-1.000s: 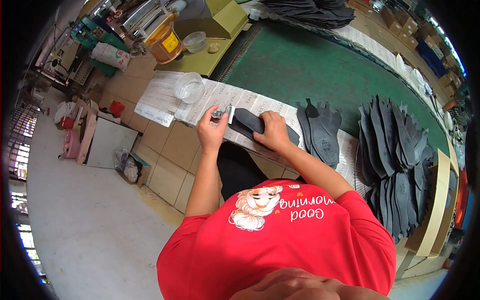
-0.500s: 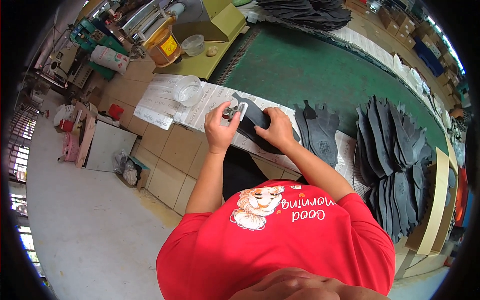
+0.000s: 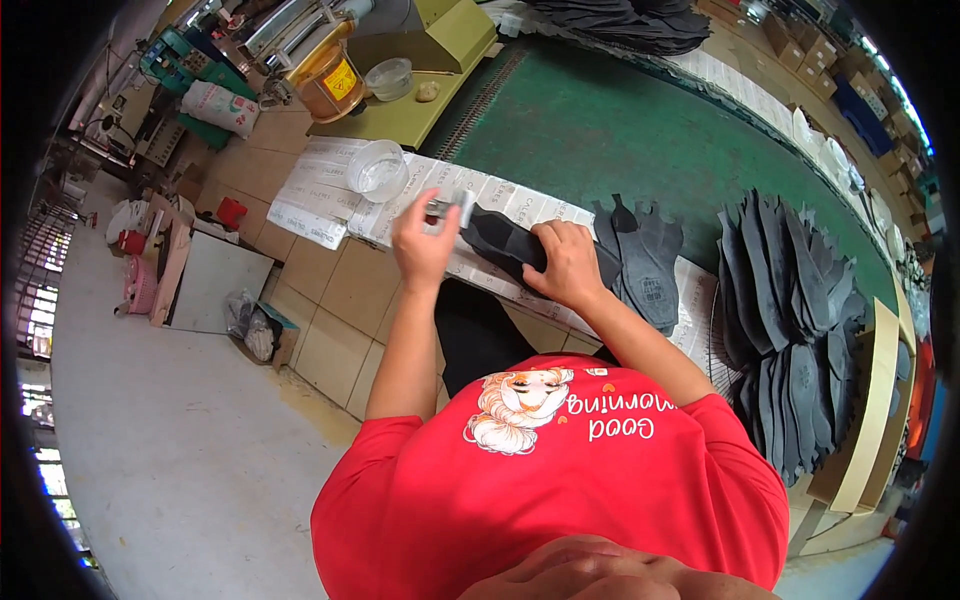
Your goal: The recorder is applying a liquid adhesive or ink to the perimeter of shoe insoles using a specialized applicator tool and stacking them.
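My left hand (image 3: 423, 238) is closed around a small tool with a pale, flat edge and grey metal-looking parts (image 3: 461, 206); its exact kind is hidden by my fingers. The tool is at the left end of a long, dark, shaped piece of sheet material (image 3: 496, 238). My right hand (image 3: 567, 262) grips that piece near its middle, thumb on the near side and fingers on the far side. To the right, more dark cut pieces (image 3: 648, 270) lie on the white printed paper (image 3: 325, 200). A clear round tub (image 3: 378, 172) stands left of my hands.
Beyond the paper runs a green conveyor belt (image 3: 610, 130). A large fanned pile of dark pieces (image 3: 790, 290) is at the right, beside a cardboard box (image 3: 868, 400). At the far left of the belt stands an olive machine housing (image 3: 430, 45) with an amber container (image 3: 327, 85).
My left hand and its tool have moved left, to the end of the dark piece. The piece now lies more level across the view, and my right hand has shifted slightly down with it.
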`<state>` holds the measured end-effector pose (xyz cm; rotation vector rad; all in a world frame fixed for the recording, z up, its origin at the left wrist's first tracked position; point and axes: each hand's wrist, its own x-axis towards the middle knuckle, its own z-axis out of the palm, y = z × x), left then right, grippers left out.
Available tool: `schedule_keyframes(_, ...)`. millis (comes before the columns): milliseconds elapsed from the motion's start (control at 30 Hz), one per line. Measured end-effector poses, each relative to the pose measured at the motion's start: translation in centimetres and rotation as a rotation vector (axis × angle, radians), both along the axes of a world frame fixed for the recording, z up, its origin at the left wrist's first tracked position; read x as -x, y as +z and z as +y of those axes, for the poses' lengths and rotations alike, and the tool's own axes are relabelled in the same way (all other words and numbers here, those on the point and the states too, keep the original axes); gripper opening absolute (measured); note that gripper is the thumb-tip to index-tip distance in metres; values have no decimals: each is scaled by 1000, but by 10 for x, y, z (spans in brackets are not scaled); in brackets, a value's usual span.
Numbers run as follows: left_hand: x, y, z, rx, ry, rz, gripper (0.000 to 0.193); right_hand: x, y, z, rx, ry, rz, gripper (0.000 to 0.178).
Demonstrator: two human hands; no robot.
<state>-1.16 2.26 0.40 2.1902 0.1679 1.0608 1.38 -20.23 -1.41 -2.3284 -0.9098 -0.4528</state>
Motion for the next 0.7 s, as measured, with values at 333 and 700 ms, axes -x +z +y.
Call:
schedule_keyframes(333,-13,-27,5,112,-43,110,33,11,10,-19,-2,-70,87,49)
schedule_keyframes(700,5,-44,27,261,19,159,33,-31,-1,-129,-207,-716,563,56)
